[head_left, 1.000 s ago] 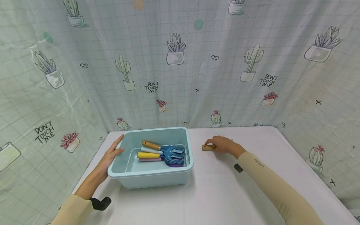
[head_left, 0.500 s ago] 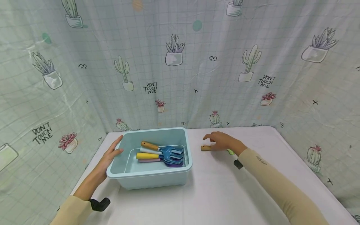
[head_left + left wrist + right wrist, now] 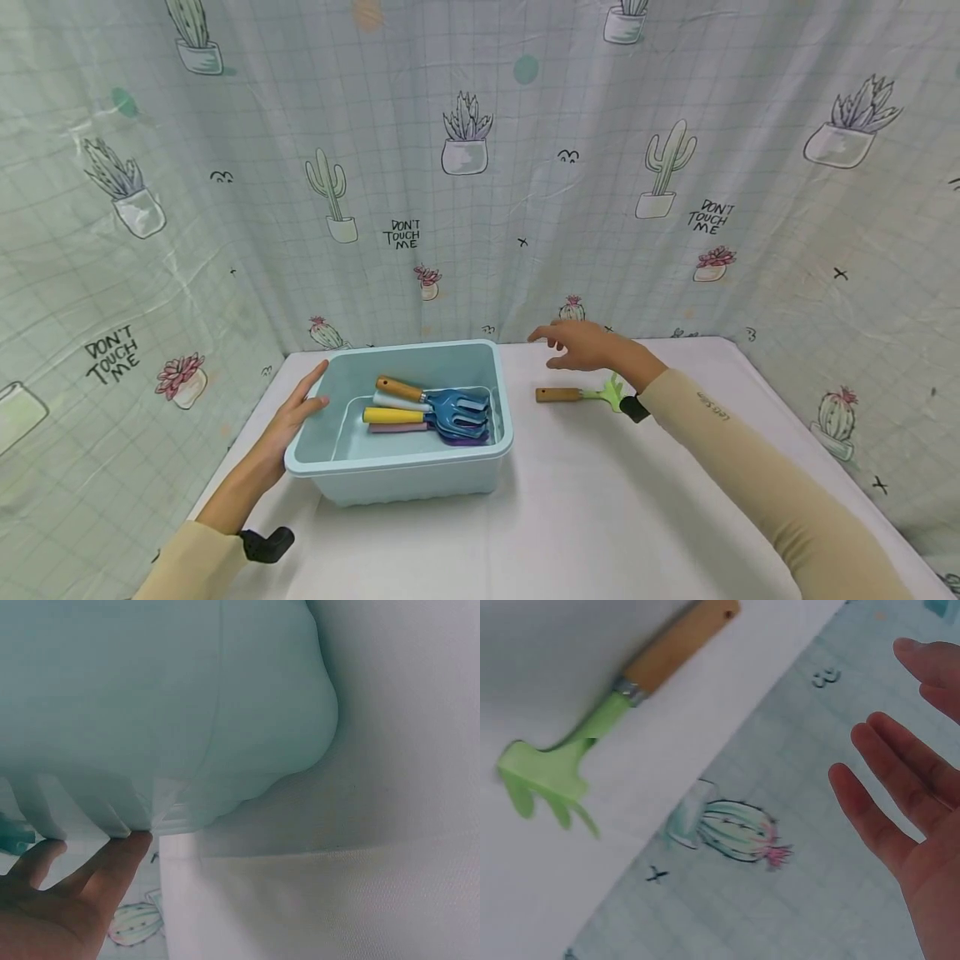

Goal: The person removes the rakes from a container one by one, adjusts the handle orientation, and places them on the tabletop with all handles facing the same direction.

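Note:
A light blue plastic bin (image 3: 401,467) stands on the white table (image 3: 570,517). Several small garden tools (image 3: 435,410) with wooden, yellow, white and pink handles lie inside it. My left hand (image 3: 296,408) rests with straight fingers against the bin's left rim; its fingertips (image 3: 124,847) touch the bin wall (image 3: 150,712). A green hand rake with a wooden handle (image 3: 577,394) lies on the table right of the bin, also seen as the rake (image 3: 592,735) in the right wrist view. My right hand (image 3: 581,343) hovers open above the rake, fingers (image 3: 889,780) spread, holding nothing.
A cactus-print curtain (image 3: 480,167) hangs closely around the table's back and sides. Black wrist straps (image 3: 266,543) sit on both forearms. The table's right edge (image 3: 765,375) meets the curtain.
My right hand let go of the green rake's handle and lifted up and back from it. The rake now lies uncovered on the table. My left hand stayed on the bin.

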Demonstrator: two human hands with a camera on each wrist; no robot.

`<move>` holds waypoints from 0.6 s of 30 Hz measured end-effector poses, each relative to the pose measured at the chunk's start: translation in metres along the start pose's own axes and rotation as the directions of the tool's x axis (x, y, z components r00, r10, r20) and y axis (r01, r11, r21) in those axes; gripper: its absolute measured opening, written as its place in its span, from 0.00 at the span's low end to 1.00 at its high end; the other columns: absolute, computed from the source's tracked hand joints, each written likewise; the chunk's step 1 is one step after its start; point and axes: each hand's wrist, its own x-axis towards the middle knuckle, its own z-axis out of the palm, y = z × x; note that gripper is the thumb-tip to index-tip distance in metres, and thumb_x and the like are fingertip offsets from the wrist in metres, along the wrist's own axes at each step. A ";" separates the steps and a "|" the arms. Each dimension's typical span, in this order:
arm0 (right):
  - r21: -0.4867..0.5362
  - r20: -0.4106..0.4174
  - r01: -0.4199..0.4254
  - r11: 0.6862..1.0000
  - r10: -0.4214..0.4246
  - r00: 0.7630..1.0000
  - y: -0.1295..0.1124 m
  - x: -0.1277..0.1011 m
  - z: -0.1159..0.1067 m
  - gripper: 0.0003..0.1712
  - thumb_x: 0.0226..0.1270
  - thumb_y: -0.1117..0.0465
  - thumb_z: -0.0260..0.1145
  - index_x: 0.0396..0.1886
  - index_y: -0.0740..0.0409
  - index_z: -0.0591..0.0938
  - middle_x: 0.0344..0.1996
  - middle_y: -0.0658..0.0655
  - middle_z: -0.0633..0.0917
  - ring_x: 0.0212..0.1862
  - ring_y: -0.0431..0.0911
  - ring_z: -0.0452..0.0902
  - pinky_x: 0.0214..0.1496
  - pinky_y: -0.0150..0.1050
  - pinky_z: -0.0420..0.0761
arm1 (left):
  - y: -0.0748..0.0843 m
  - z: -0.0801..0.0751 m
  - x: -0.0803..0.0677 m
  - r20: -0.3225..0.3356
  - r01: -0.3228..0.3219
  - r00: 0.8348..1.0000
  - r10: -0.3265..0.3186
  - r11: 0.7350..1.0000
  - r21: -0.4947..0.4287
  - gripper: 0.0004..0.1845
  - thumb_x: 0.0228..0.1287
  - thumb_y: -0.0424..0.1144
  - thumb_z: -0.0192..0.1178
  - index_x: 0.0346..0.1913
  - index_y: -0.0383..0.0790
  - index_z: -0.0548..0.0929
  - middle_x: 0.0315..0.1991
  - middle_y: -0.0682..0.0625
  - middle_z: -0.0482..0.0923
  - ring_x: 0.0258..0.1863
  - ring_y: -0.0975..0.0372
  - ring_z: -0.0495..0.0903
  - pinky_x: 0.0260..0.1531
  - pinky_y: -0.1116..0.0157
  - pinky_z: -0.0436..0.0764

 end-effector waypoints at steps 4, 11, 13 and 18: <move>-0.026 -0.022 0.046 0.999 -0.047 0.999 -0.015 0.002 -0.016 0.28 0.69 0.58 0.71 0.69 0.47 0.79 0.52 0.57 0.85 0.54 0.53 0.83 0.50 0.43 0.87 | 0.001 0.000 0.001 0.001 0.000 1.000 0.000 1.000 -0.001 0.39 0.82 0.45 0.42 0.84 0.67 0.34 0.86 0.50 0.24 0.84 0.38 0.33 0.75 0.30 0.49; -0.042 -0.042 0.093 0.995 -0.095 0.995 -0.045 0.013 -0.037 0.28 0.71 0.56 0.70 0.70 0.46 0.79 0.54 0.56 0.84 0.57 0.53 0.83 0.50 0.42 0.87 | -0.001 -0.003 0.003 0.004 -0.002 1.000 0.002 1.000 0.000 0.39 0.82 0.45 0.42 0.84 0.67 0.34 0.86 0.50 0.23 0.84 0.37 0.32 0.74 0.29 0.49; -0.035 -0.052 0.110 0.993 -0.112 0.992 -0.053 0.018 -0.042 0.28 0.71 0.56 0.70 0.70 0.46 0.78 0.55 0.56 0.84 0.57 0.54 0.83 0.50 0.43 0.87 | -0.002 -0.003 0.004 0.008 -0.002 1.000 0.002 1.000 0.002 0.39 0.82 0.45 0.41 0.83 0.68 0.33 0.86 0.50 0.23 0.84 0.37 0.32 0.74 0.29 0.48; -0.021 -0.055 0.124 0.992 -0.124 0.991 -0.074 0.033 -0.052 0.28 0.71 0.55 0.69 0.70 0.45 0.78 0.56 0.56 0.84 0.57 0.53 0.83 0.53 0.45 0.87 | -0.002 -0.003 0.004 0.007 -0.012 1.000 0.012 1.000 -0.003 0.39 0.82 0.45 0.42 0.84 0.67 0.34 0.86 0.49 0.24 0.84 0.37 0.33 0.75 0.30 0.49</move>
